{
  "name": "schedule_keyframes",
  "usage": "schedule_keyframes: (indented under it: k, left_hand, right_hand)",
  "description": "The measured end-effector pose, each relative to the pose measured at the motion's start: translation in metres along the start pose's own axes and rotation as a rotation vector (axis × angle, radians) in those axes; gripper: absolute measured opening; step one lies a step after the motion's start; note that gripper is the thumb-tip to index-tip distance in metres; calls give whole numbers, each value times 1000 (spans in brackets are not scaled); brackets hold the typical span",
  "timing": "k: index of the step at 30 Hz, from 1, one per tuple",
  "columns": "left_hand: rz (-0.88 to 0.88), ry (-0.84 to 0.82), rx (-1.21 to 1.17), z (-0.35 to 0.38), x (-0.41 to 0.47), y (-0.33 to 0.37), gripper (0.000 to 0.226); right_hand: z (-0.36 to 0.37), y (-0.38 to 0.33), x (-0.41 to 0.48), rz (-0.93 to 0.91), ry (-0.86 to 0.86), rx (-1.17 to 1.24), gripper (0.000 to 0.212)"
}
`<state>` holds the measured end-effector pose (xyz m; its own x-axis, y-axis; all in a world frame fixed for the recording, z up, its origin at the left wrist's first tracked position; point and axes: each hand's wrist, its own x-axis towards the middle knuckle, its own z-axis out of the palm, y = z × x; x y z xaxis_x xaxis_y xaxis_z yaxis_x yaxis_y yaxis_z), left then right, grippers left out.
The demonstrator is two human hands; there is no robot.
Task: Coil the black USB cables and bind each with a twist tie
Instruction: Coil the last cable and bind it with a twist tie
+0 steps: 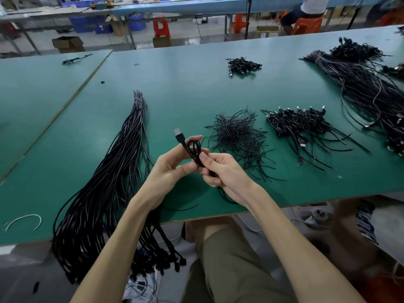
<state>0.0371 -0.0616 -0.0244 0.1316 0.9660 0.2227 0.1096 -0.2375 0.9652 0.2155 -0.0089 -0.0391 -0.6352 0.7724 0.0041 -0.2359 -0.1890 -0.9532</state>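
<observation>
The USB cable (193, 150) tail hides behind the right hand (225, 173); both hands grip its loops, left hand (170, 169) alongside, above the worktop's (175, 88) near edge

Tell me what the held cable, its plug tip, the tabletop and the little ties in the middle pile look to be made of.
Held cable: black rubbery or plastic jacket with a dull sheen; it bends into tight loops.
Plug tip: pale, probably bare metal, above a black moulded body.
Tabletop: matte green sheet, likely rubber or vinyl, over a pale board showing at the near edge.
Ties: thin, black, kinked, probably plastic-coated wire.
</observation>
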Motion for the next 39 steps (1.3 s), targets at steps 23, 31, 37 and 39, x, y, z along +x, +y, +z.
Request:
schedule_keyframes:
  k: [23, 31, 37, 39]
  left_hand:
    - [46, 402, 555, 11, 3, -7, 23]
    - [-41, 395, 381, 9, 0, -5, 18]
    - [122, 354, 600, 17, -1, -7, 11]
    - [160, 339, 654, 19, -3, -8, 9]
  right_hand:
    - [17, 5, 2, -37, 223, -382, 33]
    - [19, 2, 0, -50, 193, -381, 32]
    - [19, 1, -1, -51, 190, -291, 35]
    - [19, 1, -1, -40, 197, -275, 36]
